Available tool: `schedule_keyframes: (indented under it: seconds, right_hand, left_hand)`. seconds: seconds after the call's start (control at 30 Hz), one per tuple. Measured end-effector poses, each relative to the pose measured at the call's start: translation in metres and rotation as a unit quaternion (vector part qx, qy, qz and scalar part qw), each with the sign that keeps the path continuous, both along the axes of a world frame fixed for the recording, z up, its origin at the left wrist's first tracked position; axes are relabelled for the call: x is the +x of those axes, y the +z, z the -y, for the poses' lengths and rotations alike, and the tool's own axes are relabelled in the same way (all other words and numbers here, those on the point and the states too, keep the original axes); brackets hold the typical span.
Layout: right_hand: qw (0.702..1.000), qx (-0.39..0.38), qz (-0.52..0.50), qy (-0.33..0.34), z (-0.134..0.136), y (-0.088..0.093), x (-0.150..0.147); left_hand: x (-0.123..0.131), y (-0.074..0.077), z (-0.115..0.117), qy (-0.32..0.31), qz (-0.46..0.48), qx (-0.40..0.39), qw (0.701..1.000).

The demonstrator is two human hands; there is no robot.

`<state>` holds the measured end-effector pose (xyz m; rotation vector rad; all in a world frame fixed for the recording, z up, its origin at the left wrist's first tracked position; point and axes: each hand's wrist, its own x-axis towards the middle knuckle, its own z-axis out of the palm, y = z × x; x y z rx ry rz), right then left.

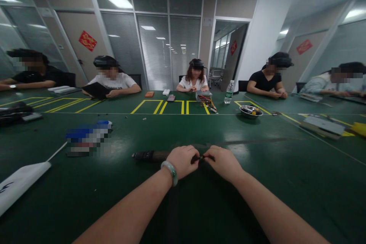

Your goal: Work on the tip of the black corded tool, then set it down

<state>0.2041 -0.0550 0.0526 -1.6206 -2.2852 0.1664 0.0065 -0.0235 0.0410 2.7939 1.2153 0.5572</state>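
Observation:
A long dark tube-shaped object with a black ringed end lies low over the green table, stretching left from behind my left hand. My left hand is closed, a jade-coloured bangle on its wrist. It appears to grip the tube, though the fingers hide the middle. Opposite it, my right hand pinches thumb and fingers together at a small dark piece with a shiny spot between the two hands. Whether this piece belongs to the tube, I cannot tell.
On the green table are a white pouch-like item, a blurred blue-and-white pack, a metal bowl, a water bottle and a grey box with coloured wires. Several people sit across the table.

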Motion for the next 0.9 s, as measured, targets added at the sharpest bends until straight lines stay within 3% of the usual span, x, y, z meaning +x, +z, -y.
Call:
schedule_keyframes:
  seconds: [0.33,0.9]
  right_hand:
    - [0.998,0.016,-0.015,0.066,-0.006,-0.009,0.007]
    - [0.997,0.044,-0.011,0.066,-0.005,-0.012,0.005]
  left_hand:
    - [-0.001,0.000,0.000,-0.006,0.008,0.007,1.000]
    - [-0.001,-0.004,-0.004,-0.008,0.017,0.017,1.000]
